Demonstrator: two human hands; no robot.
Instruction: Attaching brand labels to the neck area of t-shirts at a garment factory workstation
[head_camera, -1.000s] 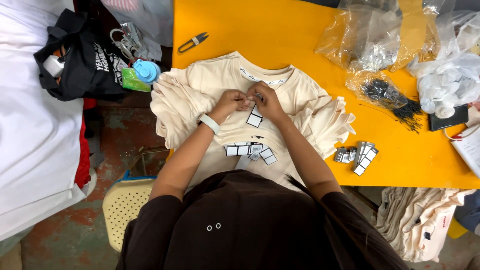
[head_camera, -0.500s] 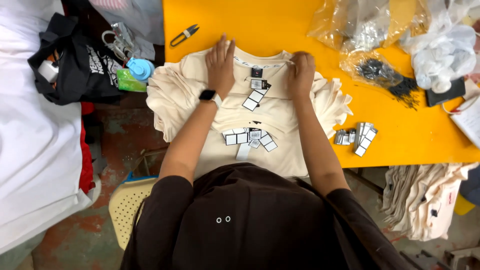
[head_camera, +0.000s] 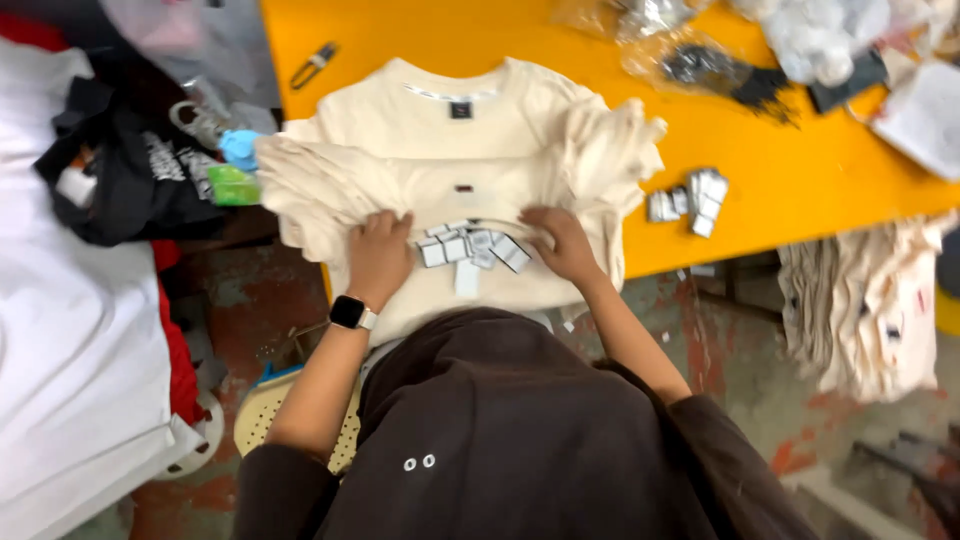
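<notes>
Cream cotton fills the middle of the head view: a stack of cream T-shirts (head_camera: 470, 170) lies flat on the orange worktop (head_camera: 800, 190), neck away from me, sleeves bunched out to both sides. My left hand (head_camera: 378, 255) rests on the near hem of the top shirt, fingers pressed together and curled down into the cloth. My right hand (head_camera: 560, 242) sits opposite it on the same hem, fingers bent over the fabric edge; whether they pinch the cloth or only press it I cannot tell. Between the two hands a cluster of small white tags (head_camera: 470, 248) lies loose on the shirt, touching my fingertips on either side.

As I judge it, the top shirt is laid out and smoothed, with a dark label at its neck and a small mark on the chest, while the loose tags are not fixed to anything. A second small pile of white tags (head_camera: 690, 198) waits on the worktop to my right, apart from the shirts.

At the worktop's far edge lie clear plastic bags (head_camera: 690, 60) and a pair of thread snips (head_camera: 312, 66). To my left a black bag (head_camera: 130, 180) sits against white cloth (head_camera: 70, 350). To my right, more cream garments (head_camera: 870, 300) hang below the worktop's edge. Beneath me is a worn reddish floor (head_camera: 760, 350).
</notes>
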